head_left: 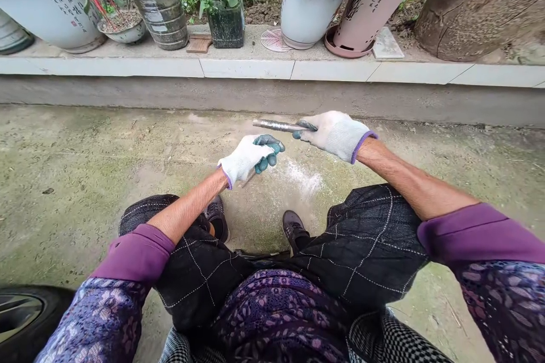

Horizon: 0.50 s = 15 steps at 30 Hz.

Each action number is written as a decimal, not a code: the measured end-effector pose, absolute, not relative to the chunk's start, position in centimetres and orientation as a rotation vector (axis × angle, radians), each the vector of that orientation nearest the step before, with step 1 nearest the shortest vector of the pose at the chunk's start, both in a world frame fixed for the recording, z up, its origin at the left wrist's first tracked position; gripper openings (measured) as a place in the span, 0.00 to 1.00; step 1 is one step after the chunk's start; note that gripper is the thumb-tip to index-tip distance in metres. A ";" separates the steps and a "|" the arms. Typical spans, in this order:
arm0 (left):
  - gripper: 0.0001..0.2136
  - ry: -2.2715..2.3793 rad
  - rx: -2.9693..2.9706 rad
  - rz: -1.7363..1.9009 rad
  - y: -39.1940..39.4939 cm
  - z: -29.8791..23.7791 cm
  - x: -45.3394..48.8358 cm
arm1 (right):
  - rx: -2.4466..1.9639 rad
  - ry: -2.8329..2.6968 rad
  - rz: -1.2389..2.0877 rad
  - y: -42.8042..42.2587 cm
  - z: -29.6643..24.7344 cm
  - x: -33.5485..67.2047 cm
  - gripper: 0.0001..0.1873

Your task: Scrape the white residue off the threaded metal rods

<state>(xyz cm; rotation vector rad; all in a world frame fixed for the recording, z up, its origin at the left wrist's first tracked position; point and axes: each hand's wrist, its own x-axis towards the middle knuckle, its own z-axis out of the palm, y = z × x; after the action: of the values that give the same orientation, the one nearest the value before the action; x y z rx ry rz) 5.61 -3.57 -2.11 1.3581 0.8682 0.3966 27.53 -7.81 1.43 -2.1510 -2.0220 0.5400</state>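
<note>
My right hand (334,133), in a white glove with a grey-green coated palm, is closed around one end of a grey metal rod (276,125). The rod's free part is shiny and rough, perhaps threaded, and points left, roughly level. Below and left of it is my left hand (251,159), gloved the same way, with its fingers curled and apart from the rod. A thin brownish strip (249,179) shows just under that hand; whether it is held I cannot tell. White powder (304,177) lies on the concrete below both hands.
A low tiled ledge (247,68) runs across the front, bearing several potted plants, among them a white pot (309,14) and a tall pink pot (366,11). A large brown jar (477,17) stands at right. A wheel (25,317) is at lower left. My shoes (293,227) rest near the powder.
</note>
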 end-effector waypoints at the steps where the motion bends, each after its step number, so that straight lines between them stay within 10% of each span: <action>1: 0.05 0.855 1.352 0.390 -3.7 -2.1 5.5 | -2.146 -2.011 0.530 -7.9 1.5 27.5 0.15; 15: 0.02 0.845 1.555 0.238 -1.6 -2.5 3.9 | -1.654 -1.810 1.703 -9.8 2.7 27.6 0.23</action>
<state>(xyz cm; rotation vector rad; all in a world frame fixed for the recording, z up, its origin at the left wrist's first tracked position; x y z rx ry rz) 3.92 -1.56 -2.45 1.5549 0.8446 0.2380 27.64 -9.82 2.74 -1.6543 -1.8097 1.7032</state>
